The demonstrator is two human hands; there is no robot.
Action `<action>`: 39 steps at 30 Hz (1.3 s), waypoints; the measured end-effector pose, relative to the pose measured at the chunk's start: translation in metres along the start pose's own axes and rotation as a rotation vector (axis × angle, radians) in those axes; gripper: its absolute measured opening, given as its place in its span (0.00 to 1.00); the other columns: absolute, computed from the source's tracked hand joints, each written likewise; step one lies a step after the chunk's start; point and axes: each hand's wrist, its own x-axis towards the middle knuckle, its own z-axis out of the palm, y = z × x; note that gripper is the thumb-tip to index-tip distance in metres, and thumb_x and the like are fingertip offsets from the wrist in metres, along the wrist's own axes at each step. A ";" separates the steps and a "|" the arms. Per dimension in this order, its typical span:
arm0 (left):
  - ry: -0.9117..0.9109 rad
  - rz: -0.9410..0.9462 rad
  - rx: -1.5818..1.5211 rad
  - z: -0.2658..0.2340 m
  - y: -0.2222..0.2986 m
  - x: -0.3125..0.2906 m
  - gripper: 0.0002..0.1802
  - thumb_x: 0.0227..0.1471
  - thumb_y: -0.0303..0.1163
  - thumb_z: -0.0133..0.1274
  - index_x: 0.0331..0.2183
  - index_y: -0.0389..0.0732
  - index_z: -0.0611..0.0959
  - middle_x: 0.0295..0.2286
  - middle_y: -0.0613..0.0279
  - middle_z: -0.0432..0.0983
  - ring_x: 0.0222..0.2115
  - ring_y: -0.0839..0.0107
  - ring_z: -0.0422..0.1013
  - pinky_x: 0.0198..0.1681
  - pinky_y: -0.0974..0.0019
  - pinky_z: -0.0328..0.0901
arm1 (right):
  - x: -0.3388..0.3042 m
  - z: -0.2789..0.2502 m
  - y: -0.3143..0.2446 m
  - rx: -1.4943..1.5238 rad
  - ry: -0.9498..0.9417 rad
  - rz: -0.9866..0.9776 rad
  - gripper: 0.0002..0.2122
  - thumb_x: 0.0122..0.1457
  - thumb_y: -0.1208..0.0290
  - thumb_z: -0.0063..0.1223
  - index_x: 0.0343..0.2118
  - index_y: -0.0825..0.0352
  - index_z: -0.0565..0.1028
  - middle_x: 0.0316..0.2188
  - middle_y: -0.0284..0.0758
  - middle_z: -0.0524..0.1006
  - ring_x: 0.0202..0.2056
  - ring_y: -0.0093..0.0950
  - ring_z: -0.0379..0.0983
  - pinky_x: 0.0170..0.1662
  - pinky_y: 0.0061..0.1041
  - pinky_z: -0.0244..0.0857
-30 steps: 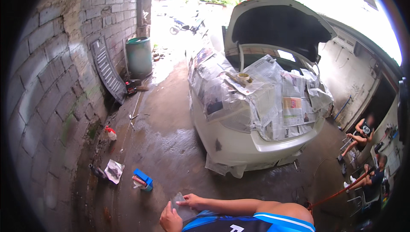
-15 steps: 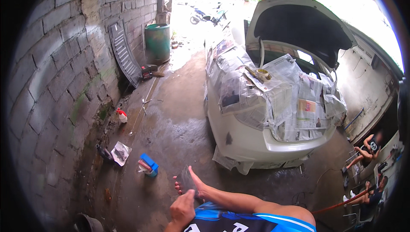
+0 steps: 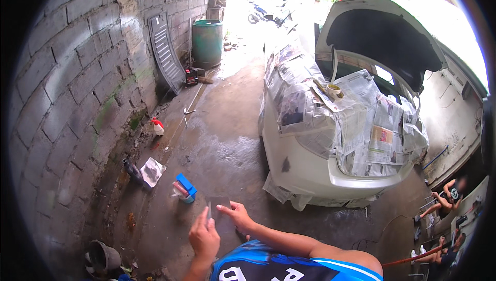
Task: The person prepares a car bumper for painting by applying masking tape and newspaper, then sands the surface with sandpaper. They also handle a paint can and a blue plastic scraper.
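In the head view, a dark grey sheet (image 3: 220,205) is held up between both hands. The right hand (image 3: 238,217) pinches its right side, thumb across the face, the other fingers mostly hidden. The left hand (image 3: 204,237) has its fingers extended close together along the sheet's left edge; whether they grip it, I cannot tell.

Dk grey sheet (image 3: 219,201) in R fingers (image 3: 224,209)
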 end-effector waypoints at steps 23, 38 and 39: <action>0.066 0.236 -0.139 -0.006 0.044 0.003 0.20 0.54 0.25 0.53 0.49 0.35 0.79 0.43 0.43 0.77 0.45 0.44 0.75 0.48 0.52 0.69 | 0.001 0.037 -0.044 -0.004 -0.446 -0.474 0.41 0.65 0.32 0.24 0.64 0.69 0.60 0.62 0.38 0.64 0.56 0.30 0.66 0.61 0.35 0.57; 0.261 0.062 -0.226 -0.020 0.045 0.044 0.20 0.55 0.23 0.51 0.50 0.31 0.77 0.44 0.44 0.77 0.43 0.47 0.75 0.48 0.52 0.70 | -0.026 0.049 -0.057 -0.225 -0.546 -0.475 0.43 0.63 0.30 0.19 0.71 0.62 0.46 0.60 0.35 0.64 0.62 0.30 0.58 0.66 0.32 0.49; 0.241 -0.007 -0.285 -0.020 0.047 0.042 0.20 0.55 0.23 0.51 0.50 0.31 0.77 0.44 0.44 0.77 0.43 0.47 0.75 0.48 0.52 0.70 | -0.027 0.046 -0.059 -0.237 -0.510 -0.401 0.44 0.62 0.28 0.19 0.71 0.60 0.47 0.58 0.35 0.65 0.59 0.28 0.61 0.64 0.32 0.53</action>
